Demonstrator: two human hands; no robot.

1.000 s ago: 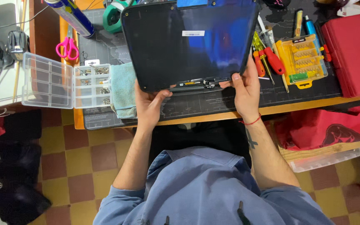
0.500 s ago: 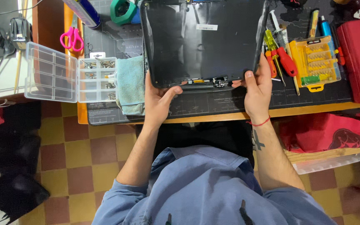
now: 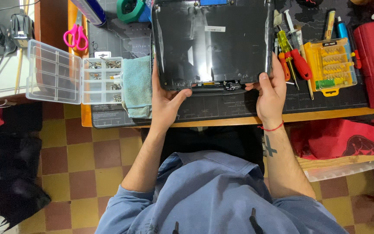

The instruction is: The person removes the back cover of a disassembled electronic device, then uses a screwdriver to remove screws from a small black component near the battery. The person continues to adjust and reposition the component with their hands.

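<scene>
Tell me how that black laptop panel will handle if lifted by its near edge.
The laptop panel looks thin and wide, so it may flex somewhat. Its glossy face shows reflections, so probably slippery. Left hand and right hand grip opposite corners, suggesting two-handed support suits it.

1. Looking straight down from the head onto the workbench (image 3: 221, 113), its far edge at the frame's top.
2. Sitting close, with both forearms, the blue hoodie (image 3: 221, 199) and the checkered floor (image 3: 87, 160) filling the lower half.
3. Working alone: no second view sharing anything.
</scene>
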